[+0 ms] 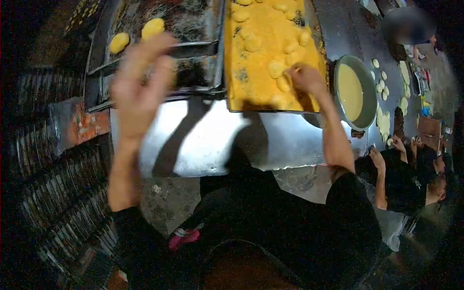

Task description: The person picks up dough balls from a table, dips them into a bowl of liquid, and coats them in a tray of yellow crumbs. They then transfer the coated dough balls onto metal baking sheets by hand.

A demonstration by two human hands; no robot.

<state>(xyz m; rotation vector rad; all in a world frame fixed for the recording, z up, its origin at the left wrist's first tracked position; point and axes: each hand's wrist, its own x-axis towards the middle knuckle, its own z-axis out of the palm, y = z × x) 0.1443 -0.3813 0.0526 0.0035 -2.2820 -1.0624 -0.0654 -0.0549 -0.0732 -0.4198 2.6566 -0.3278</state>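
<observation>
My left hand [145,79] is blurred over the dark baking tray [198,34], its fingers stretched out and apart, with nothing seen in it. Just beyond its fingertips lies a yellow-coated dough round [153,28], and a second dough round [119,43] is to its left. My right hand [309,79] is over a tray of yellow coating [261,63], its fingers pinched at the edge of a dough round [283,84]. Several other coated rounds are scattered in that tray. The fingers partly hide what the right hand pinches.
A grey-green basin [343,116] of pale yellow liquid stands right of the coating tray. Pale dough pieces [382,87] and strips lie farther right on the metal table [203,145]. Co-workers' hands [378,158] are at its right edge. Stacked dark trays [58,169] stand at left.
</observation>
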